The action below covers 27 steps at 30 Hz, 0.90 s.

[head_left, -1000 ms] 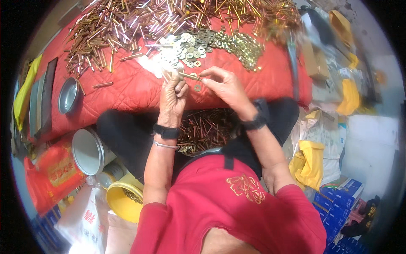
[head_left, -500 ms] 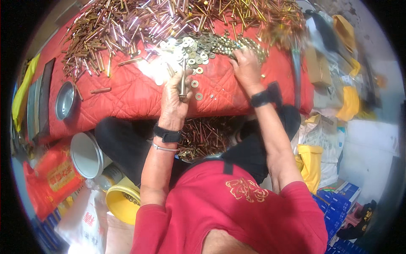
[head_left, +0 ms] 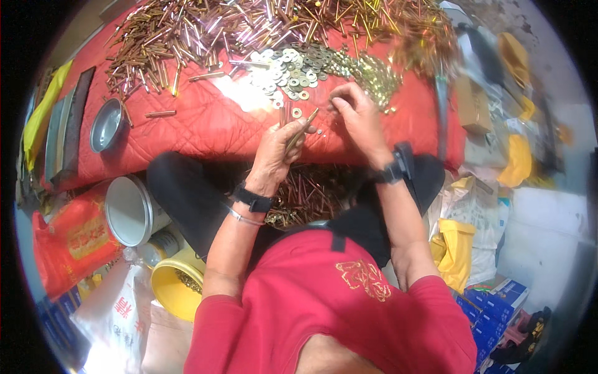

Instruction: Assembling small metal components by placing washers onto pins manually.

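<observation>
My left hand (head_left: 274, 149) grips a slim metal bolt (head_left: 303, 129), its tip slanting up to the right. Close by, my right hand (head_left: 361, 118) has its thumb and fingertips pinched together, apart from the bolt; what they hold is too small to make out. Under both hands lies a red quilted cloth (head_left: 193, 128). Just beyond them are a heap of flat round washers (head_left: 298, 73) and, to its right, a pile of small brass-coloured nuts (head_left: 377, 78). A loose washer (head_left: 297, 113) rests near the bolt's tip.
Many copper-coloured metal sleeves (head_left: 180, 40) cover the far side. A metal bowl (head_left: 107, 126) stands at the left edge. More rods (head_left: 305, 196) lie between my legs. A white bucket (head_left: 128, 210) and a yellow bucket (head_left: 168, 283) sit lower left; blue boxes (head_left: 498, 305) are lower right.
My right hand has drawn back from the nut pile toward my left hand, fingers now pinched. My left hand has shifted right and nearer me, tilting the bolt from upright to slanted.
</observation>
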### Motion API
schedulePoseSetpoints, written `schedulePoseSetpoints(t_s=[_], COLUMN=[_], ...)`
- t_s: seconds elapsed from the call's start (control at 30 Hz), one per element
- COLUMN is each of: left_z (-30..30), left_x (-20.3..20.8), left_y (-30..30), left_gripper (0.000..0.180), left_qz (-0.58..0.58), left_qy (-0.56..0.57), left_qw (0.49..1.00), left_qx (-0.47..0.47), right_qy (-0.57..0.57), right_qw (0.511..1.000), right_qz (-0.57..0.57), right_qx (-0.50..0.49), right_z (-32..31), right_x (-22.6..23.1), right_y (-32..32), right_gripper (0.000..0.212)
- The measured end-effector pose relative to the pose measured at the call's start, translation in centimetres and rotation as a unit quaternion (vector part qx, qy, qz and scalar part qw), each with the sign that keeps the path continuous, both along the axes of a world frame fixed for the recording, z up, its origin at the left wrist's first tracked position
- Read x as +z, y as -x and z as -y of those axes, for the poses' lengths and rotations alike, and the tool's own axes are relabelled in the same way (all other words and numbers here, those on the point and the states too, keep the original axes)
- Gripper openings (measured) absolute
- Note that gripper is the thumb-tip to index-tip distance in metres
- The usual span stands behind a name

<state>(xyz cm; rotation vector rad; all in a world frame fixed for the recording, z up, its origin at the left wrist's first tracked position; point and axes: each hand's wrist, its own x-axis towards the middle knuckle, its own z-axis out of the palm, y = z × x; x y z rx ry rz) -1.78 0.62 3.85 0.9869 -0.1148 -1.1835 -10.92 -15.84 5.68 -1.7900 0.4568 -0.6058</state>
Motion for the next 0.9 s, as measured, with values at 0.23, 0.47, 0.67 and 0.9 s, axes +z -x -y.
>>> schedulePoseSetpoints(t_s=[0.23, 0.47, 0.67, 0.9], left_z=[2.5, 2.0, 1.2, 1.0], left_x=[-1.1, -1.3, 0.0, 0.9], left_y=[-0.7, -0.4, -0.7, 0.0], left_gripper=[0.027, 0.026, 0.024, 0.023], left_qz=[0.081, 0.089, 0.089, 0.205], left_qy=[0.015, 0.009, 0.015, -0.002], left_qw=[0.996, 0.996, 0.993, 0.975], left_qx=[-0.022, -0.022, -0.079, -0.083], right_qy=[-0.145, -0.014, 0.035, -0.060], right_qw=[0.988, 0.995, 0.993, 0.989], right_qz=[0.035, 0.076, -0.032, -0.096], right_qx=[0.050, 0.058, 0.112, 0.098], right_z=[0.6, 0.7, 0.6, -0.5], right_x=[-1.4, -0.8, 1.6, 3.6], right_y=[0.3, 0.7, 1.7, 2.8], right_gripper=[0.009, 0.011, 0.011, 0.027])
